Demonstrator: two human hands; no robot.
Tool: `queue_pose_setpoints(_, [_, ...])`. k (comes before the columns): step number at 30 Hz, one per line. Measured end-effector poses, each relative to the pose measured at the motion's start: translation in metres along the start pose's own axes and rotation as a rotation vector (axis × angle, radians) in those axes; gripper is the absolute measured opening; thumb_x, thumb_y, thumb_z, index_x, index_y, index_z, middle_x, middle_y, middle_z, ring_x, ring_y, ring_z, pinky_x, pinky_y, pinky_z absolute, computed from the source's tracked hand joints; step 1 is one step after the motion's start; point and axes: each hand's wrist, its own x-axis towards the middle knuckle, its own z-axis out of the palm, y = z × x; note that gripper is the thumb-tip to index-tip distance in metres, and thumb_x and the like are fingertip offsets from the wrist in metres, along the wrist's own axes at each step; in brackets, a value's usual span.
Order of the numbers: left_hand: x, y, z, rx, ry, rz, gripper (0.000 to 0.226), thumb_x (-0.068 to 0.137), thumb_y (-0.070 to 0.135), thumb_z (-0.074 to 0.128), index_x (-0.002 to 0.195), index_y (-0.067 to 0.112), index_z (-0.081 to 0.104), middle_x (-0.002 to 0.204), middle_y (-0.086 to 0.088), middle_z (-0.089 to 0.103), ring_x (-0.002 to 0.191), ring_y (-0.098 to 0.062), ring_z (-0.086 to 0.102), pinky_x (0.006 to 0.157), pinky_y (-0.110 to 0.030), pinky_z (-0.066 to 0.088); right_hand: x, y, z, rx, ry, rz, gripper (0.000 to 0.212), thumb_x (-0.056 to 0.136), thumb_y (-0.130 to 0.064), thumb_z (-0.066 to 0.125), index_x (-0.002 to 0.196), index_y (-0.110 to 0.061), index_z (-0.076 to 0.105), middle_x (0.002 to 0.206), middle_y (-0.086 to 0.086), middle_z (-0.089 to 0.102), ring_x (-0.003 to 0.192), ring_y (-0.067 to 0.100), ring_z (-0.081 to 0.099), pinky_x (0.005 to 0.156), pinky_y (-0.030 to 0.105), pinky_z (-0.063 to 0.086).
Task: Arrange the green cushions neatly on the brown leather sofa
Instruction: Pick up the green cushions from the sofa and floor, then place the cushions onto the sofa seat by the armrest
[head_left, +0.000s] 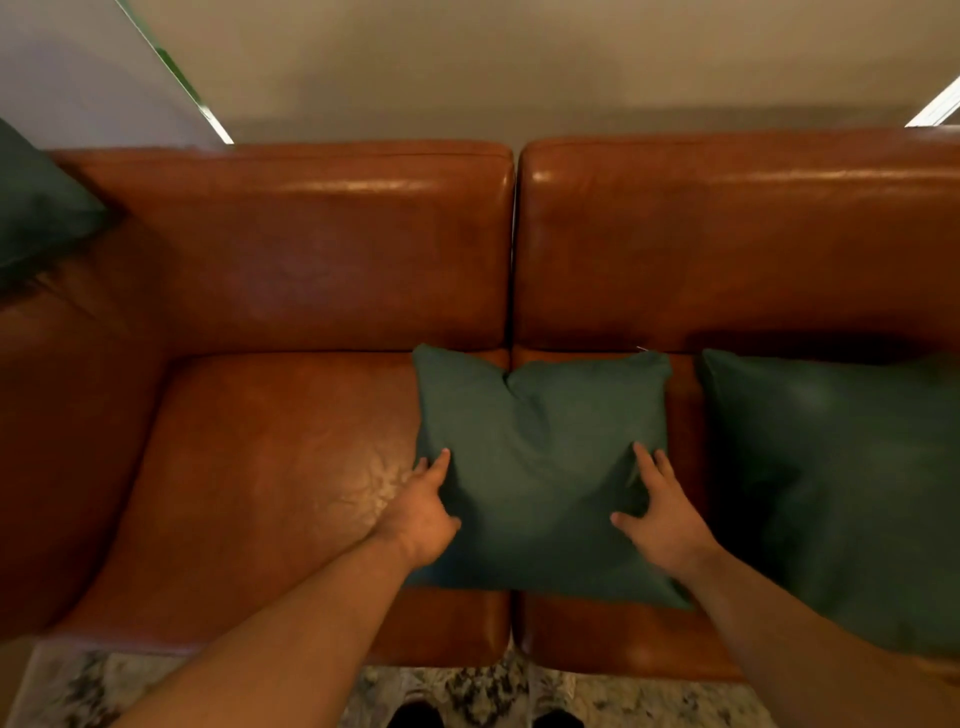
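Note:
A green cushion (540, 467) lies flat on the seat of the brown leather sofa (291, 249), across the gap between the two seat pads. My left hand (423, 506) rests on its left edge with the fingers stretched forward. My right hand (660, 512) presses on its right side, fingers straight and thumb spread. A second green cushion (841, 488) lies flat on the right seat, close beside the first. A third green cushion (36, 202) sits on the left armrest, partly cut off by the frame edge.
The sofa's backrest stands against a beige wall (519, 62). A mottled rug (467, 691) covers the floor in front of the sofa, and my dark shoes (415, 717) show at the bottom edge. The left seat pad (260, 478) is bare leather.

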Motion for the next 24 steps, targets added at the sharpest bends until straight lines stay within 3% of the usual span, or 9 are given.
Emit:
queue_pose_setpoints(2, [0.003, 0.0, -0.003, -0.018, -0.007, -0.007, 0.102, 0.091, 0.014, 0.078, 0.169, 0.025, 0.014, 0.177, -0.012, 0.012, 0.163, -0.024, 0.018, 0.131, -0.03, 0.02, 0.002, -0.006, -0.003, -0.052, -0.006, 0.006, 0.104, 0.091, -0.024, 0.08, 0.169, -0.031, 0.012, 0.178, 0.004, 0.002, 0.161, 0.025, 0.019, 0.123, 0.031, 0.025])
queue_pose_setpoints(5, [0.002, -0.003, -0.009, -0.157, 0.004, -0.037, 0.093, 0.09, 0.005, 0.078, 0.167, 0.02, 0.027, 0.17, -0.011, 0.035, 0.154, -0.023, 0.04, 0.126, -0.035, 0.035, 0.002, -0.015, -0.012, -0.068, -0.018, 0.031, 0.1, 0.091, -0.029, 0.081, 0.169, -0.027, 0.018, 0.176, 0.006, 0.012, 0.16, 0.028, 0.025, 0.125, 0.035, 0.026])
queue_pose_setpoints(9, [-0.015, 0.0, -0.018, -0.25, 0.01, -0.068, 0.071, 0.094, 0.007, 0.077, 0.157, 0.016, 0.046, 0.159, -0.01, 0.051, 0.143, -0.02, 0.051, 0.112, -0.021, 0.041, -0.002, -0.028, -0.027, 0.104, -0.052, 0.062, 0.083, 0.09, -0.023, 0.083, 0.161, -0.018, 0.04, 0.156, 0.007, 0.053, 0.144, 0.029, 0.052, 0.122, 0.046, 0.04])
queue_pose_setpoints(11, [-0.029, 0.008, -0.026, -0.281, 0.036, -0.062, 0.062, 0.097, 0.008, 0.074, 0.154, 0.014, 0.05, 0.158, -0.011, 0.051, 0.145, -0.023, 0.048, 0.112, -0.024, 0.04, -0.008, -0.043, -0.036, 0.176, -0.079, 0.045, 0.077, 0.092, -0.018, 0.081, 0.159, -0.016, 0.042, 0.15, 0.004, 0.057, 0.14, 0.027, 0.055, 0.12, 0.046, 0.042])
queue_pose_setpoints(13, [-0.045, 0.018, -0.039, -0.31, 0.069, -0.057, 0.055, 0.099, 0.008, 0.071, 0.151, 0.01, 0.052, 0.156, -0.013, 0.052, 0.145, -0.026, 0.049, 0.113, -0.027, 0.041, -0.017, -0.064, -0.045, 0.259, -0.088, 0.027, 0.072, 0.093, -0.012, 0.079, 0.156, -0.014, 0.044, 0.152, 0.008, 0.055, 0.137, 0.026, 0.057, 0.117, 0.04, 0.044])
queue_pose_setpoints(16, [-0.079, 0.03, -0.068, -0.37, 0.134, -0.039, 0.049, 0.101, 0.007, 0.068, 0.148, 0.004, 0.053, 0.152, -0.015, 0.056, 0.136, -0.025, 0.055, 0.103, -0.023, 0.044, -0.04, -0.108, -0.063, 0.345, -0.088, -0.038, 0.055, 0.094, -0.01, 0.077, 0.145, -0.014, 0.055, 0.141, 0.009, 0.062, 0.114, 0.019, 0.064, 0.095, 0.029, 0.048])
queue_pose_setpoints(19, [-0.12, 0.035, -0.107, -0.415, 0.255, -0.018, 0.047, 0.1, 0.013, 0.071, 0.145, 0.008, 0.057, 0.145, -0.008, 0.06, 0.121, -0.014, 0.057, 0.087, -0.011, 0.045, -0.071, -0.157, -0.078, 0.363, -0.049, -0.157, 0.049, 0.096, -0.013, 0.076, 0.141, -0.012, 0.058, 0.133, 0.007, 0.067, 0.111, 0.018, 0.065, 0.092, 0.028, 0.048])
queue_pose_setpoints(22, [-0.163, 0.029, -0.147, -0.485, 0.385, -0.016, 0.046, 0.101, 0.019, 0.071, 0.144, 0.01, 0.06, 0.142, -0.007, 0.062, 0.125, -0.018, 0.059, 0.095, -0.018, 0.047, -0.105, -0.208, -0.082, 0.344, -0.066, -0.276, 0.045, 0.097, -0.013, 0.074, 0.139, -0.012, 0.06, 0.129, 0.006, 0.068, 0.1, 0.008, 0.065, 0.076, 0.01, 0.049])
queue_pose_setpoints(24, [-0.193, 0.019, -0.174, -0.524, 0.48, -0.01, 0.043, 0.101, 0.026, 0.071, 0.141, 0.015, 0.062, 0.135, -0.002, 0.064, 0.119, -0.014, 0.059, 0.083, -0.015, 0.046, -0.13, -0.243, -0.075, 0.338, -0.115, -0.339, 0.046, 0.097, -0.014, 0.074, 0.141, -0.014, 0.06, 0.13, 0.004, 0.068, 0.099, 0.004, 0.063, 0.074, 0.01, 0.05])
